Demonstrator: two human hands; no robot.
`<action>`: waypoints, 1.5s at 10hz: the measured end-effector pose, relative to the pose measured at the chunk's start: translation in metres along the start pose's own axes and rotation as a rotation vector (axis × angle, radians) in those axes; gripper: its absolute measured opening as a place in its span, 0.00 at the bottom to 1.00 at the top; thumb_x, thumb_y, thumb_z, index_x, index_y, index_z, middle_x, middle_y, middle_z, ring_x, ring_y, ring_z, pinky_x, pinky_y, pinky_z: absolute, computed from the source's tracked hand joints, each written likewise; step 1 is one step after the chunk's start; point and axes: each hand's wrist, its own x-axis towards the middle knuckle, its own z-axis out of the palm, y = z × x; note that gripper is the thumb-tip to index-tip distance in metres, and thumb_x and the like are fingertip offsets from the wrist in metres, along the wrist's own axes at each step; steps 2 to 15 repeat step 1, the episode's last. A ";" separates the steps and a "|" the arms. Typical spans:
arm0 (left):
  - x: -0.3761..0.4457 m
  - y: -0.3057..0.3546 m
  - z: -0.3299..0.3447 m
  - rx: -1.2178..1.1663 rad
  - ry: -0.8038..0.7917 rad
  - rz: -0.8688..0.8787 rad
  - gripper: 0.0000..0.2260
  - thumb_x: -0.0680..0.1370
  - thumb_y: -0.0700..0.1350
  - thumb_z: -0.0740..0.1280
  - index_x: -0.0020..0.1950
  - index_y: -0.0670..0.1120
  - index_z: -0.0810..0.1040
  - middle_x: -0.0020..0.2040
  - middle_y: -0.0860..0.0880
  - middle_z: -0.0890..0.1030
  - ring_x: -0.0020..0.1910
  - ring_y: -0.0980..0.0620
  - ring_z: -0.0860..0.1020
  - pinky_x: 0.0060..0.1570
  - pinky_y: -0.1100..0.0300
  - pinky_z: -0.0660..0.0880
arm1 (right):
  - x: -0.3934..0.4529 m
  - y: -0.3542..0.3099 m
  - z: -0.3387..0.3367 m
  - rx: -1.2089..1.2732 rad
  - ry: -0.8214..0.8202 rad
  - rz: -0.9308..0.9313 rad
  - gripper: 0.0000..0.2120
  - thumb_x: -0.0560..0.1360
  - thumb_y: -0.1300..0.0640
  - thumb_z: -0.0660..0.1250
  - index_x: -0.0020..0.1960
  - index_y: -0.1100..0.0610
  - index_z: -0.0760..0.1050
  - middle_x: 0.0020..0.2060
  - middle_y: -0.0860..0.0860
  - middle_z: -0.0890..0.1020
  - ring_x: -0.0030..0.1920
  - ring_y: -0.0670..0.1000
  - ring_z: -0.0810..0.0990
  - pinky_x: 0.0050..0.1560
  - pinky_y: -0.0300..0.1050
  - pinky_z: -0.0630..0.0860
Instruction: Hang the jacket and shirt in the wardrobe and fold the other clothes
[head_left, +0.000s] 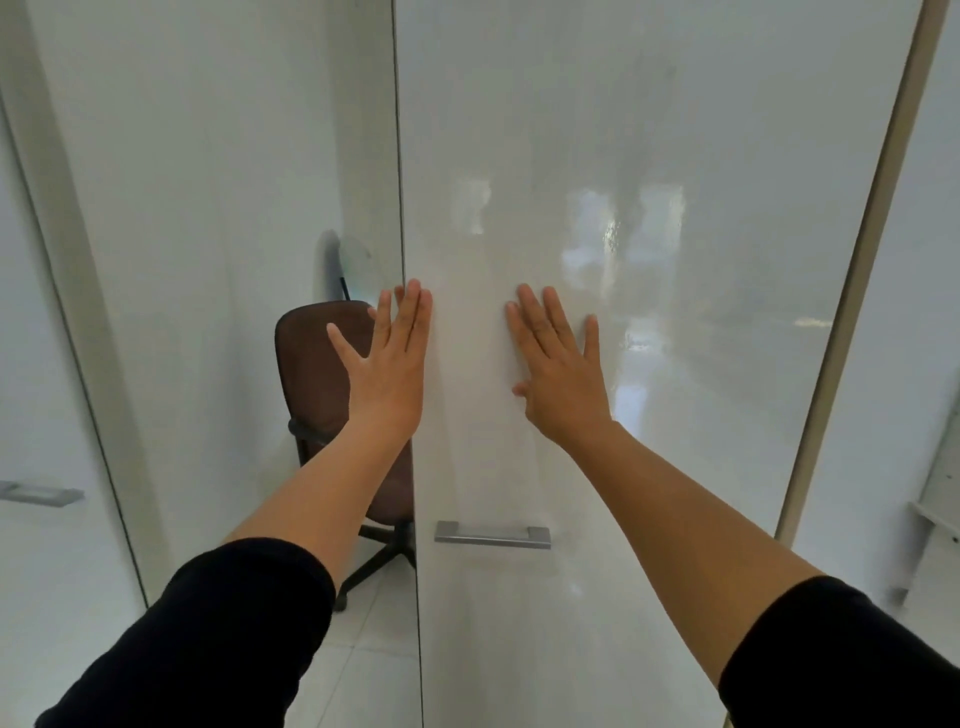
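Our two hands lie flat, fingers straight, holding nothing: left hand (390, 364) at the door (623, 260) edge, right hand (558, 364) on its face, above one handle (492, 535). Beyond, one brown chair (322, 374). Door seems ajar.

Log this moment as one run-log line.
left hand: flat at door edge | right hand: flat on door | handle: untouched | chair: behind door | clothes: not in view
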 end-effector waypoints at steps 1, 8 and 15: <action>-0.035 0.008 0.004 -0.118 -0.013 -0.021 0.45 0.76 0.45 0.67 0.75 0.49 0.31 0.77 0.50 0.36 0.77 0.47 0.38 0.66 0.28 0.48 | -0.051 -0.015 0.015 0.145 0.144 0.044 0.38 0.69 0.60 0.67 0.76 0.54 0.57 0.76 0.52 0.56 0.76 0.52 0.53 0.69 0.63 0.58; -0.035 0.008 0.004 -0.118 -0.013 -0.021 0.45 0.76 0.45 0.67 0.75 0.49 0.31 0.77 0.50 0.36 0.77 0.47 0.38 0.66 0.28 0.48 | -0.051 -0.015 0.015 0.145 0.144 0.044 0.38 0.69 0.60 0.67 0.76 0.54 0.57 0.76 0.52 0.56 0.76 0.52 0.53 0.69 0.63 0.58; -0.035 0.008 0.004 -0.118 -0.013 -0.021 0.45 0.76 0.45 0.67 0.75 0.49 0.31 0.77 0.50 0.36 0.77 0.47 0.38 0.66 0.28 0.48 | -0.051 -0.015 0.015 0.145 0.144 0.044 0.38 0.69 0.60 0.67 0.76 0.54 0.57 0.76 0.52 0.56 0.76 0.52 0.53 0.69 0.63 0.58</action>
